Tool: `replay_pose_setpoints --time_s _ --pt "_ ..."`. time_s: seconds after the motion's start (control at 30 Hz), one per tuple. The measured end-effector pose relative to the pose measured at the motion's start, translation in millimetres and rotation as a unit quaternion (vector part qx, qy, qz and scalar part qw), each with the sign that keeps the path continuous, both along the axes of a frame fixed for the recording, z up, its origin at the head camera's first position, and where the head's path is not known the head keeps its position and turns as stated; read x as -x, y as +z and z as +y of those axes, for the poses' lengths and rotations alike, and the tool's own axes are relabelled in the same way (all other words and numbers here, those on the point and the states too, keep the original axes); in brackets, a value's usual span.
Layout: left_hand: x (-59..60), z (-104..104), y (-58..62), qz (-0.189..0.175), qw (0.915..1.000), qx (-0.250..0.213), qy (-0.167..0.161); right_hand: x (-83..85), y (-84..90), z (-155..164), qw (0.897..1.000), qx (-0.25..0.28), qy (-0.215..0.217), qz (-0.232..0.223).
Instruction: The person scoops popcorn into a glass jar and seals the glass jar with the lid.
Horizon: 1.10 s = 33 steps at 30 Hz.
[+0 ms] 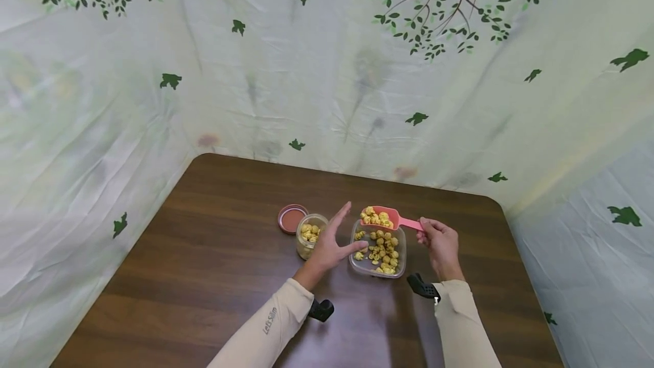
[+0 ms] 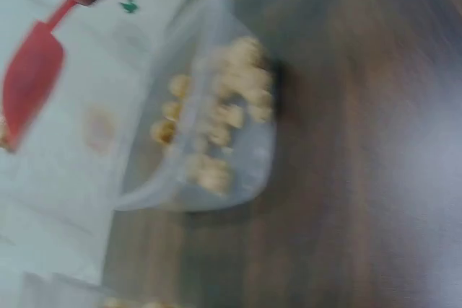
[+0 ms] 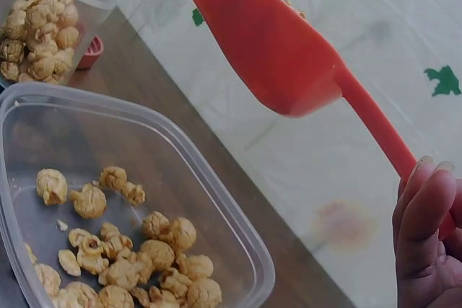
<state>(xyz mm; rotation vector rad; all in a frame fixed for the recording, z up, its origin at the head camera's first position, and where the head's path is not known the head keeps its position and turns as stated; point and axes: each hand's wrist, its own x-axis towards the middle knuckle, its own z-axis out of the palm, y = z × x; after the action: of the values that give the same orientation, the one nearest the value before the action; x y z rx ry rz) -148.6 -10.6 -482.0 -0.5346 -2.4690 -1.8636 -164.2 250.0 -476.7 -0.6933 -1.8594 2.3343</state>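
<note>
- Brown table [image 1: 194, 266], wooden-looking, set against a pale curtain [image 1: 332, 84] with green leaf prints.
- Scoop [image 3: 271, 48], red, loaded with popcorn [image 1: 376, 218], raised above the clear tub's far edge.
- Right hand [image 1: 440, 246], pinching the scoop's handle.
- Clear tub [image 3: 263, 272], popcorn scattered inside.
- Left hand [image 1: 329, 246], thumb and fingers spread, near jar and tub; contact cannot be told.
- Jar [image 1: 302, 251], clear, holding popcorn, beside a red lid [image 1: 291, 218].

The left arm [image 1: 268, 325] slants forward and inward to a left hand [image 1: 330, 247] with fingers [image 1: 339, 218] extended and thumb [image 1: 356, 247] spread apart, while the right arm [image 1: 466, 328] reaches more directly ahead, its right hand [image 1: 442, 246] curled in a pinching grip.
</note>
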Motion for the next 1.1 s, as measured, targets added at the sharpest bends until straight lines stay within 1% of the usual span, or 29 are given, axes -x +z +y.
replay_pose_setpoints --time_s 0.1,0.2,0.37,0.43,0.47,0.5,0.6,0.67,0.7,0.77,0.9,1.03,1.1 --pt "2.0 -6.8 9.7 0.006 0.9999 -0.008 0.006 1.7 1.9 -5.9 1.0 0.0 0.004 0.006" --pt "5.7 -13.9 16.3 0.019 0.9997 -0.009 0.011 3.0 2.2 -9.0 1.0 -0.014 0.011 0.003" --pt "13.8 -33.5 18.5 0.046 0.9982 0.006 0.039 7.7 1.6 -13.9 0.999 -0.031 0.031 0.019" --pt "17.2 -42.6 18.0 0.054 0.9976 0.0 0.042 10.1 4.3 -17.5 0.999 -0.026 0.035 0.021" --pt "16.2 -46.7 23.2 0.049 0.9979 -0.005 0.042 10.9 6.4 -19.5 0.999 -0.023 0.038 0.02" --pt "17.7 -51.4 22.9 0.048 0.998 -0.007 0.041 12.2 8.0 -22.0 0.999 -0.023 0.04 0.015" --pt "20.6 -64.4 20.4 0.049 0.9975 -0.005 0.049 15.6 10.4 -28.4 0.999 -0.024 0.046 0.005" --pt "21.5 -72.5 17.5 0.046 0.9973 0.008 0.057 17.0 9.8 -32.9 0.998 -0.027 0.052 0.001" --pt "24.2 -76.6 10.4 0.05 0.9969 0.014 0.059 17.4 9.1 -34.9 0.998 -0.031 0.056 0.001" --pt "24.6 -82.8 5.8 0.049 0.9965 0.025 0.063 16.9 8.9 -39.0 0.998 -0.032 0.062 0.002" --pt "25.5 -92.8 -4.4 0.05 0.9968 0.024 0.057 16.4 8.8 -45.9 0.997 -0.043 0.067 0.001" --pt "24.3 -99.9 -12.8 0.054 0.997 0.019 0.053 18.4 9.0 -52.4 0.997 -0.043 0.071 0.004" --pt "22.9 -102.8 -16.7 0.047 0.9971 0.026 0.053 20.1 9.3 -55.9 0.996 -0.04 0.08 0.008"
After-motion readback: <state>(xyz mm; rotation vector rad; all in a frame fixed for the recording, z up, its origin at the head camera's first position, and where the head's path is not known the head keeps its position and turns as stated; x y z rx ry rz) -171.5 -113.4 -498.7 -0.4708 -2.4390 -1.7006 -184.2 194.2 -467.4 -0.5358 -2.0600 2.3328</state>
